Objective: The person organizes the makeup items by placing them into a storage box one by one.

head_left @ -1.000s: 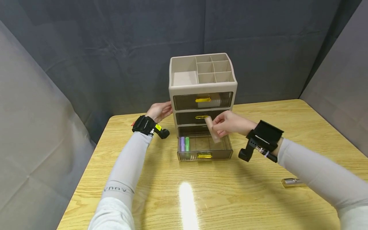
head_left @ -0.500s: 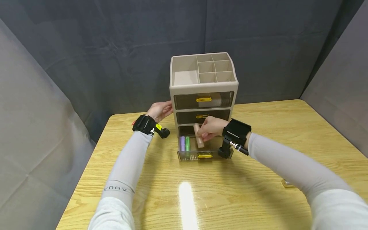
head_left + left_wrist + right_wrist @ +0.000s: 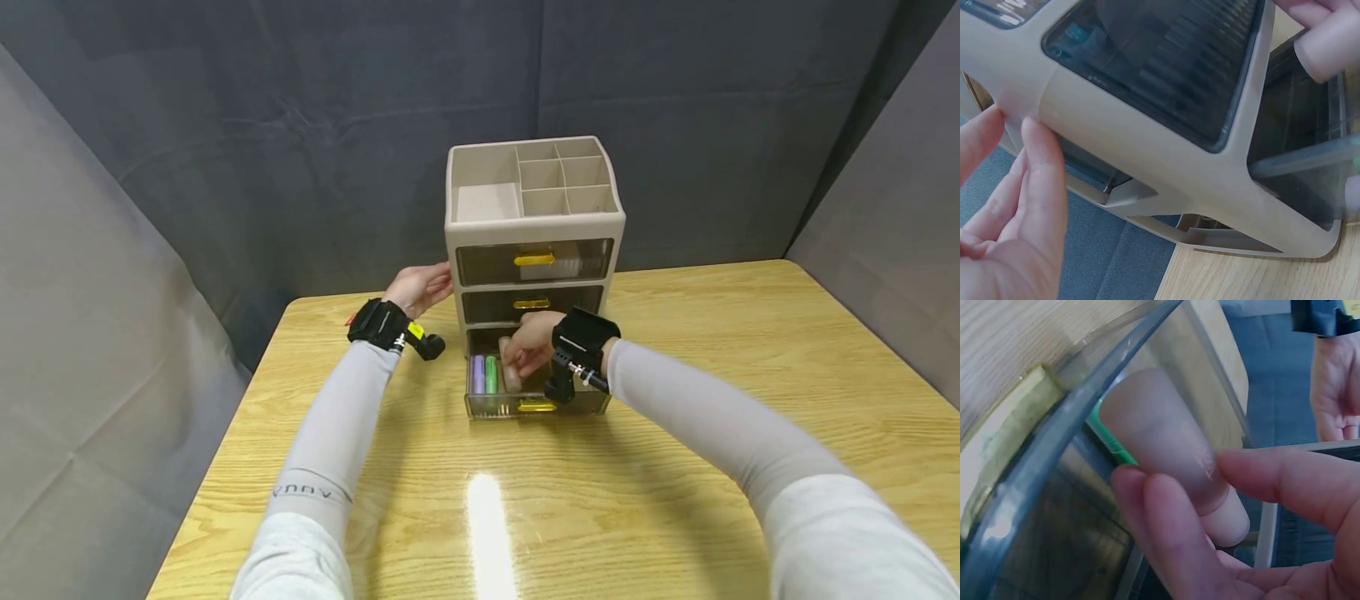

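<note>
Fingers (image 3: 1166,531) round a beige tube (image 3: 1160,447), faint illegible print, inside the drawer (image 3: 536,400).

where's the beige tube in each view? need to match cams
Head: beige tube centre frame, in the open bottom drawer, under the right hand.
Left wrist: top right corner, blurred.
Right wrist: centre, pinched by the fingers.
Shared landmark: the beige drawer organizer, seen in all three.

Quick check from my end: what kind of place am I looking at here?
Most likely a staged recording booth, not a home: grey fabric backdrop on all sides, one wooden table, a beige drawer organizer alone on it, and a camera strapped to each wrist.
</note>
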